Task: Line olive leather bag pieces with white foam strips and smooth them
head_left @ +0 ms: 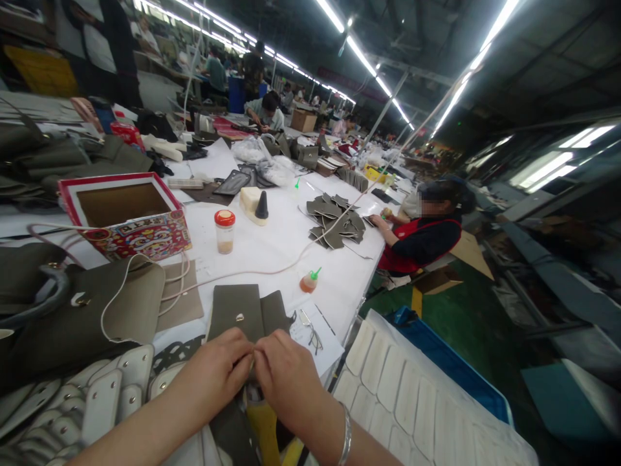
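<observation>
My left hand [218, 366] and my right hand [287, 370] meet at the near edge of the table, thumbs and fingertips pinched together. Whatever small piece is between the fingers is hidden by them. Just beyond lies an olive leather panel [236, 304] with a small metal fitting, and a narrower olive leather piece [274, 310] beside it. Below my wrists hangs more dark olive leather [233, 433], with a yellow object [263, 427] partly covered by my right hand. Light straps with metal rivets [101, 401] are heaped to the left of my left forearm.
A glue bottle with green tip [308, 282], glasses [312, 333], a red-lidded jar [224, 233] and a red patterned box [140, 233] stand on the white table. Olive bags [97, 298] lie left. Pale strips [402, 388] fill the right side. A co-worker [422, 226] sits beyond.
</observation>
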A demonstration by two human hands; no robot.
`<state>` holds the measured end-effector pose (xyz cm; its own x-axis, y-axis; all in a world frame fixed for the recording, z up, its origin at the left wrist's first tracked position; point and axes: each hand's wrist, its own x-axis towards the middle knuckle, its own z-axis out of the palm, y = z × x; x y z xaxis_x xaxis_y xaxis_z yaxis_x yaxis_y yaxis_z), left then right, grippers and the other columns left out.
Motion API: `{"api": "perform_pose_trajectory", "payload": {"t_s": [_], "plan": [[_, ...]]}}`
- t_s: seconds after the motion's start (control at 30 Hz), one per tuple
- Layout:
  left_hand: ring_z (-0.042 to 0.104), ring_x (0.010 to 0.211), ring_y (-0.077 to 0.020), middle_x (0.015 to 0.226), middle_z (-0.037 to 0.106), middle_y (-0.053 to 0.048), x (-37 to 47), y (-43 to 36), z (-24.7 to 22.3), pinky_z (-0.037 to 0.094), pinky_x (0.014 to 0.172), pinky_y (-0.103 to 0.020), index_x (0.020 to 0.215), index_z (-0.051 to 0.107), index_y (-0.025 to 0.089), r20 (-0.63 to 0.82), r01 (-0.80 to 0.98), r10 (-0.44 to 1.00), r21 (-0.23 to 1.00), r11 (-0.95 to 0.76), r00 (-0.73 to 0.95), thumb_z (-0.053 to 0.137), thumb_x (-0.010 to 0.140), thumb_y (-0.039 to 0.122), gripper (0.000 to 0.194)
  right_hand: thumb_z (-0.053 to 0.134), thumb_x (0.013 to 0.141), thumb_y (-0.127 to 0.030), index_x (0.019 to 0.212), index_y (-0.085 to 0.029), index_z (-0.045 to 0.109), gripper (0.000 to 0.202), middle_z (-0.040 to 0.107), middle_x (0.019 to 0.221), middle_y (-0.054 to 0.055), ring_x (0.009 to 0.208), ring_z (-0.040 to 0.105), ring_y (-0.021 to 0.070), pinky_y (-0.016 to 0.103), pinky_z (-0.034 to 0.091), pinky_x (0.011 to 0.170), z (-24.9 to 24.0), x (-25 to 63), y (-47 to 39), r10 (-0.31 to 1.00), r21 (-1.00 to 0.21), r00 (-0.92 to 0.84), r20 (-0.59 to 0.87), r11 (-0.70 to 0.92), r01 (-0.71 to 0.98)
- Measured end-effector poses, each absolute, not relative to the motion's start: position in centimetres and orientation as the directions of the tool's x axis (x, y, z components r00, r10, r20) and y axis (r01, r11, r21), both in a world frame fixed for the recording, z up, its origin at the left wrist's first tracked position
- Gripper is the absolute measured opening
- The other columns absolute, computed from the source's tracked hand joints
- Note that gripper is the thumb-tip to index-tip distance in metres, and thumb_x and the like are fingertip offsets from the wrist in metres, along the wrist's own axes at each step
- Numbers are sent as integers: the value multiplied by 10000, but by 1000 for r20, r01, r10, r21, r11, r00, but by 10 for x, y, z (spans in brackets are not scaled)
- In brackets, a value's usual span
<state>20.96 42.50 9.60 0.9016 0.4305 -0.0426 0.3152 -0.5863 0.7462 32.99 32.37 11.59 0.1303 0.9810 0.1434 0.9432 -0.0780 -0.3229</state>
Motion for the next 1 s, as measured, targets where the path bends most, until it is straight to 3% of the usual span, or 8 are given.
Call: {"api": "perform_pose_trajectory", "payload": {"t_s": [0.17,0.5,0.6,0.7,0.83,0.9,1.0], "plan": [[544,759,-179,803,526,-57,211,422,97,398,715,-305,775,607,169,-96,361,412,683,-635,906,302,881,236,331,480,832,-167,720,-186,509,117,505,714,27,662,468,166,310,306,553,116,329,325,986,-228,112,125,-81,970],[532,686,-133,700,550,-4,210,433,100,348,632,-244,667,605,170,-123,334,401,790,-514,908,409,843,248,275,472,780,-116,682,-188,475,122,481,704,3,682,450,146,282,311,620,103,333,323,942,-345,242,232,-153,926],[536,668,-132,685,557,3,205,435,97,347,617,-240,647,595,169,-153,361,426,809,-464,892,426,825,260,261,483,757,-82,663,-177,483,133,476,688,10,667,438,147,281,305,608,107,349,324,911,-346,341,232,-250,904],[544,670,-138,682,563,2,203,436,94,359,618,-237,639,591,167,-201,391,448,836,-385,871,438,806,278,252,491,770,-70,683,-162,526,131,502,697,9,666,455,130,257,327,612,116,364,323,896,-463,429,117,-333,822],[549,680,-145,691,576,0,208,437,95,366,628,-241,663,612,169,-194,392,461,836,-385,866,447,789,277,234,546,820,-215,809,-190,592,53,556,753,-11,687,512,101,213,379,628,120,358,320,958,-696,283,-51,-237,678],[548,681,-144,700,580,-1,210,436,96,363,625,-242,673,621,172,-177,391,462,819,-421,869,451,783,257,220,584,800,-288,844,-198,592,101,555,768,-10,675,512,103,213,387,613,118,347,319,957,-701,284,-57,-241,671],[546,699,-144,717,578,-7,212,434,98,361,636,-243,682,622,172,-146,384,459,786,-484,876,444,796,238,222,575,787,-266,827,-198,583,79,546,767,-6,685,505,116,227,378,613,115,337,320,946,-625,324,-19,-265,734]]}}
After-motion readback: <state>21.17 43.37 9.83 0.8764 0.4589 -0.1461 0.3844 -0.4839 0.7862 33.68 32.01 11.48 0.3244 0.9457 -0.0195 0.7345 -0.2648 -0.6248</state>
